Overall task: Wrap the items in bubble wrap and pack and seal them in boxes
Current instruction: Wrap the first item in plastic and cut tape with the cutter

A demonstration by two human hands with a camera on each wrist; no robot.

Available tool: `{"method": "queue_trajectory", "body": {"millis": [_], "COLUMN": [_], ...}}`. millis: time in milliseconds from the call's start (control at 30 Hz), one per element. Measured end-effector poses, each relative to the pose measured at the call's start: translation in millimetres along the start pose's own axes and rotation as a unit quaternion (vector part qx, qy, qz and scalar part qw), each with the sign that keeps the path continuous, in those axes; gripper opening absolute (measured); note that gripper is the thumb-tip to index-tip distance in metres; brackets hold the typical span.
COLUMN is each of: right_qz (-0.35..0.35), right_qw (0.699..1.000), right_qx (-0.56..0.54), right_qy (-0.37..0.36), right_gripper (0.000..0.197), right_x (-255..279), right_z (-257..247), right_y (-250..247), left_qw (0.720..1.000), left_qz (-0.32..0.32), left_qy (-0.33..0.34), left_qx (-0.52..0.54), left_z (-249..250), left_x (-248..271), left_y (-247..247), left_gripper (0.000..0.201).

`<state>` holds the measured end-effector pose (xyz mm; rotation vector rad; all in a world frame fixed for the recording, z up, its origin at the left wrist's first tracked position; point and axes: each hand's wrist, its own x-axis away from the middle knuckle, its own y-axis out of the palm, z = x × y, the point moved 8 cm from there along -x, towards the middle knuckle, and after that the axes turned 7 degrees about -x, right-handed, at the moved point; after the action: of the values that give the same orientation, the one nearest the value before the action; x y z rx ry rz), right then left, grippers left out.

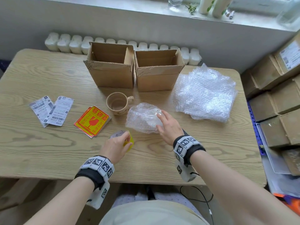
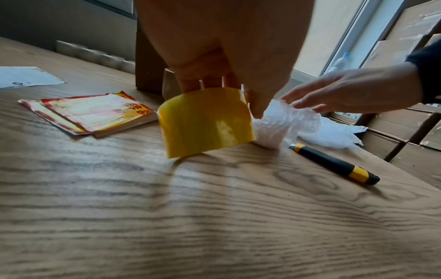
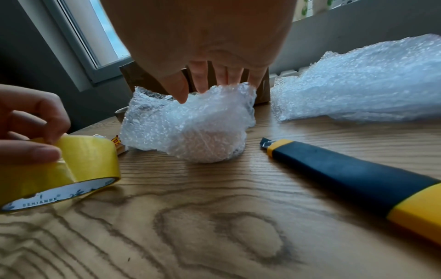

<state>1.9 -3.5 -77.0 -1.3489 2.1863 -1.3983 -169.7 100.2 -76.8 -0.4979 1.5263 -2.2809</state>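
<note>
Gripping yellow tape roll, left hand; right hand flat-fingered on wrapped bundle; bare desk toward 6 o'clock edge.

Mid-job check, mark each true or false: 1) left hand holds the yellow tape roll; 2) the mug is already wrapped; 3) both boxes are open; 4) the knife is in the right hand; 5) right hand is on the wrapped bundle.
1. True: the left hand grips the yellow tape roll.
2. False: the mug stands bare beside the wrapped bundle.
3. True: both cardboard boxes stand open.
4. False: the utility knife lies on the table.
5. True: the right hand rests open on the bundle.
</note>
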Motion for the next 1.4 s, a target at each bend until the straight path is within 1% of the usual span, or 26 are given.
{"method": "queue_trajectory", "body": {"millis": [33, 100, 133, 233, 300, 333, 400, 500, 600, 700, 733, 767, 800, 833, 900, 933, 967, 1000, 1033, 1100, 1133, 1167, 1233, 1267, 1333, 1400], "right_qz": [-0.002, -0.006, -0.008, -0.011, -0.005, -0.002, 0.005, 0.015, -0.021, -0.071, -0.080, -0.082, -0.074, -0.051, 0.017, 0.041, 0.054, 0.058, 0.057, 0.062, 0.075, 0.096, 0.140, 0.151, 0.149, 0.139], "right_qw": [1.000, 1.000, 1.000, 1.000, 1.000, 1.000, 1.000, 1.000, 0.998, 0.990, 0.989, 0.989, 0.992, 0.997, 0.997, 0.992, 0.986, 0.977, 0.964, 0.937, 0.928, 0.927, 0.935, 0.936, 0.933, 0.926], "right_qx": [0.001, 0.012, 0.016, 0.013, 0.001, -0.005, -0.010, -0.004, 0.038, 0.116, 0.126, 0.122, 0.098, 0.050, -0.072, -0.119, -0.157, -0.195, -0.235, -0.298, -0.303, -0.285, -0.220, -0.203, -0.211, -0.234], "right_qy": [0.006, 0.011, 0.013, 0.017, 0.020, 0.023, 0.020, -0.019, -0.048, -0.029, -0.022, -0.020, -0.023, -0.029, -0.018, 0.005, 0.036, 0.070, 0.107, 0.175, 0.203, 0.223, 0.241, 0.244, 0.252, 0.260], "right_gripper": [0.049, 0.048, 0.049, 0.048, 0.047, 0.046, 0.047, 0.048, 0.049, 0.051, 0.050, 0.049, 0.047, 0.045, 0.043, 0.046, 0.050, 0.053, 0.055, 0.056, 0.056, 0.055, 0.050, 0.047, 0.041, 0.038], "right_x": [0.7, 1.7, 2.1, 4.0, 4.8, 4.9, 4.8, 5.3, 7.3, 7.6, 6.9, 6.1, 5.1, 4.4, 2.8, 2.2, 2.0, 1.9, 2.2, 2.8, 3.1, 3.6, 3.5, 2.4, -0.5, -3.8], "right_z": [1.1, 2.3, 2.7, 4.3, 8.2, 11.0, 15.5, 14.6, 13.0, 20.2, 22.2, 21.9, 20.7, 18.0, 19.8, 24.9, 30.8, 37.0, 42.2, 52.3, 58.3, 62.9, 69.9, 71.7, 73.9, 75.0], "right_y": [0.1, 1.0, 1.5, 2.5, 2.2, 2.5, 3.3, 6.1, 14.2, 24.5, 26.7, 27.3, 26.2, 21.5, 7.2, 2.2, -1.1, -1.4, -1.0, 1.0, 0.8, -2.0, -9.9, -12.0, -12.5, -9.6], "left_qw": [1.000, 0.999, 0.998, 0.989, 0.982, 0.981, 0.984, 0.983, 0.976, 0.976, 0.979, 0.986, 0.992, 0.994, 0.992, 0.991, 0.990, 0.992, 0.996, 0.996, 0.992, 0.985, 0.964, 0.950, 0.919, 0.895], "left_qz": [-0.002, -0.031, -0.052, -0.103, -0.139, -0.146, -0.147, -0.154, -0.182, -0.182, -0.170, -0.142, -0.097, -0.054, 0.045, 0.082, 0.101, 0.094, 0.077, 0.031, 0.014, 0.000, -0.029, -0.040, -0.048, -0.028], "left_qy": [0.004, 0.003, 0.007, 0.041, 0.025, 0.012, -0.003, -0.024, -0.041, -0.050, -0.046, -0.031, -0.003, 0.031, 0.075, 0.084, 0.087, 0.077, 0.048, -0.033, -0.074, -0.110, -0.171, -0.196, -0.232, -0.250], "left_qx": [-0.011, -0.025, -0.035, -0.094, -0.128, -0.125, -0.105, -0.094, -0.111, -0.109, -0.099, -0.088, -0.082, -0.087, -0.086, -0.069, -0.044, -0.015, 0.017, 0.076, 0.105, 0.135, 0.202, 0.239, 0.314, 0.369], "left_z": [0.3, 2.2, 4.9, 12.6, 6.7, 2.4, -2.1, -2.4, -2.2, -3.2, -2.9, -1.0, 3.8, 9.8, 22.6, 29.7, 38.1, 44.5, 48.2, 47.7, 47.0, 46.1, 43.3, 41.0, 35.2, 29.2], "left_x": [3.0, 6.5, 7.6, 8.3, 9.1, 9.8, 9.4, 8.5, 5.5, 3.8, 2.3, 0.5, -2.1, -4.0, -8.7, -13.0, -19.4, -27.2, -35.7, -52.2, -59.1, -65.6, -75.6, -78.9, -85.0, -91.3], "left_y": [1.2, 8.2, 13.3, 31.5, 45.8, 51.1, 57.4, 57.7, 59.4, 61.0, 59.9, 54.8, 46.6, 39.6, 21.0, 12.0, 5.0, 2.3, 2.7, 11.1, 14.7, 17.4, 23.3, 27.4, 35.9, 38.1], "left_gripper": [0.018, 0.013, 0.014, 0.028, 0.036, 0.039, 0.042, 0.051, 0.059, 0.056, 0.055, 0.056, 0.058, 0.058, 0.045, 0.039, 0.039, 0.042, 0.045, 0.050, 0.052, 0.054, 0.057, 0.058, 0.060, 0.059]}}
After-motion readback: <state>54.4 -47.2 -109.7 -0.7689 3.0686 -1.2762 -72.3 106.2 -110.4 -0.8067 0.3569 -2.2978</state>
